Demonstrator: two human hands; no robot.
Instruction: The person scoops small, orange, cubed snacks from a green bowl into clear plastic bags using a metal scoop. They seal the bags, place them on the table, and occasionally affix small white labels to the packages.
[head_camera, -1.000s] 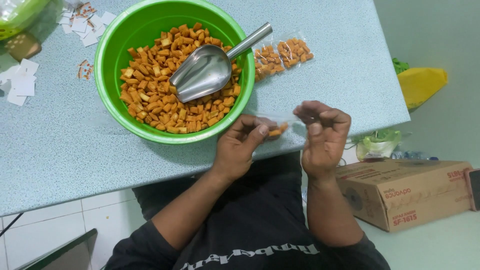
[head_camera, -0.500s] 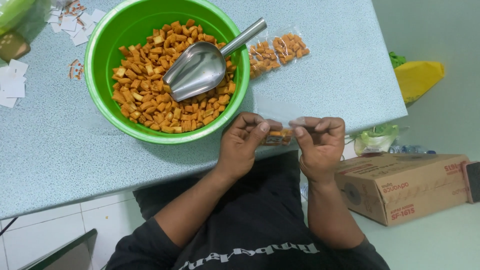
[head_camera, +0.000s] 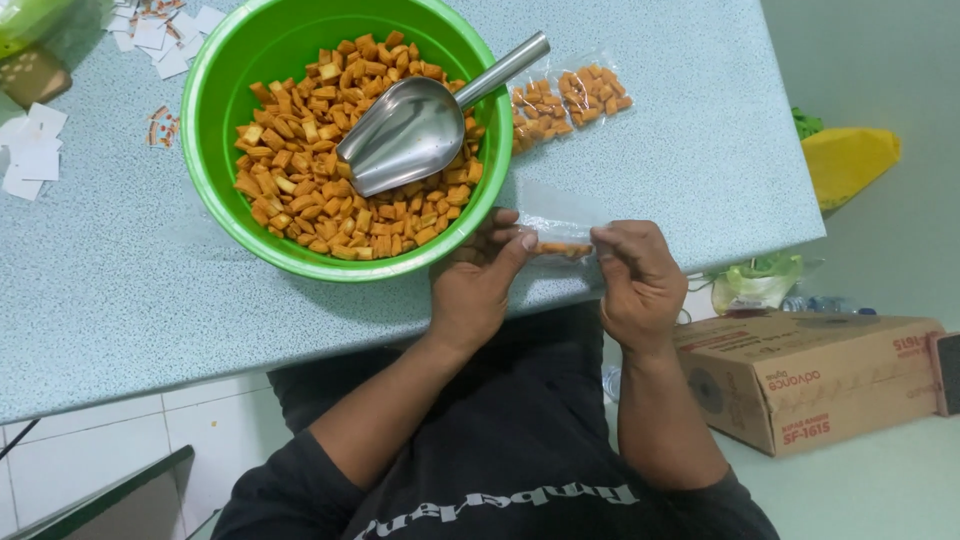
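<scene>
Clear snack packet (head_camera: 562, 240), partly hidden, sits pinched between left hand (head_camera: 478, 285) and right hand (head_camera: 637, 283) grips.

We had both forearms coming in bare from the near edge, angled up and inward, elbows wide apart. Our left hand (head_camera: 475, 285) sat near centre, back to the camera, fingers curled, thumb and forefinger pinched together and aimed right. Our right hand (head_camera: 635, 280) was just to the right of it, also back up, fingers bent, fingertips pinched and aimed left. The two pinches faced each other, near but apart. Wrists were roughly straight.
</scene>
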